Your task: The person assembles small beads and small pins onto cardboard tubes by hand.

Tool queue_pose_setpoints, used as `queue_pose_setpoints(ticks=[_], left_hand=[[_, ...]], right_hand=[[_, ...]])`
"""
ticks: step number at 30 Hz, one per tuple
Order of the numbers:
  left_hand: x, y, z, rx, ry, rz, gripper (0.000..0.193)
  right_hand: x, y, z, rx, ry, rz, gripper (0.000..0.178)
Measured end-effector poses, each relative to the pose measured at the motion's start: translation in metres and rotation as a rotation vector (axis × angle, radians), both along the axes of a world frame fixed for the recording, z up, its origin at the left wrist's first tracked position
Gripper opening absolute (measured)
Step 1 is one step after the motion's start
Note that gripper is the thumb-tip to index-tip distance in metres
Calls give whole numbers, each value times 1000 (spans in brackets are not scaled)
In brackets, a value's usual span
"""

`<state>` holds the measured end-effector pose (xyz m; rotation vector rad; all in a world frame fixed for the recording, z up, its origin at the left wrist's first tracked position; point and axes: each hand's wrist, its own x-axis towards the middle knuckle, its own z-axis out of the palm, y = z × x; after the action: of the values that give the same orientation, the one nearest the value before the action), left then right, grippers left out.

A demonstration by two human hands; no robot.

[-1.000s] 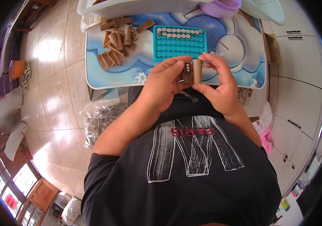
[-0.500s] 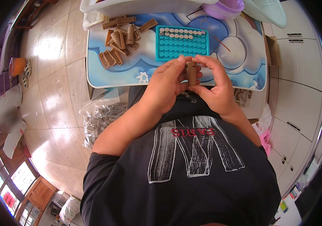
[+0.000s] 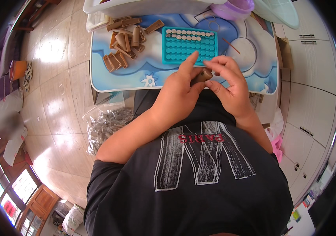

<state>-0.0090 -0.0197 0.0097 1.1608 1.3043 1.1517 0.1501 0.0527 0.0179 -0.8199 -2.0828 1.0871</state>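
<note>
Just off the table's near edge, I hold a brown tapered plastic casing tilted, with its narrower end up and to the right. My left hand wraps around it, the index finger pointing away from me. At its right end my right hand has the thumb against it and the fingers curved around; part of that contact is hidden. Beyond my hands lies a turquoise tray of round cells, its far rows holding several small white and silver discs. A pile of similar brown casings sits to the left.
The table has a blue cloud pattern. A thin brown stick lies right of the tray. A white bin and a purple bowl stand at the far edge. A clear bag of wrapped pieces is at my left.
The casing has gone from upright to tilted and come slightly nearer. My left index finger has straightened, and my right fingers have shifted right.
</note>
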Motion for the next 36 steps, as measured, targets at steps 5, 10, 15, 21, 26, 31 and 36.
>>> queue_pose_setpoints(ticks=[5,10,15,21,26,31,36], left_hand=[[1,-1,5,129,216,-19,48],[-4,-3,4,53,-4,78,25],[-1,-6,0,100,-26,112,22],[1,-6,-1,185,98,160,20],[6,-5,-5,110,-163,192,18],[1,-8,-12,123,-157,180,20],[2,-4,-7,100,-253,240,21]], right_hand=[[7,3,-6,-125,102,66,30],[6,-3,-14,-506,413,49,27],[-1,-11,-11,-648,549,5,26],[1,-11,-13,-661,492,16,25],[-2,-13,-18,-640,615,-14,26],[-6,-16,-26,-664,661,12,26],[-9,-14,-27,-794,678,18,27]])
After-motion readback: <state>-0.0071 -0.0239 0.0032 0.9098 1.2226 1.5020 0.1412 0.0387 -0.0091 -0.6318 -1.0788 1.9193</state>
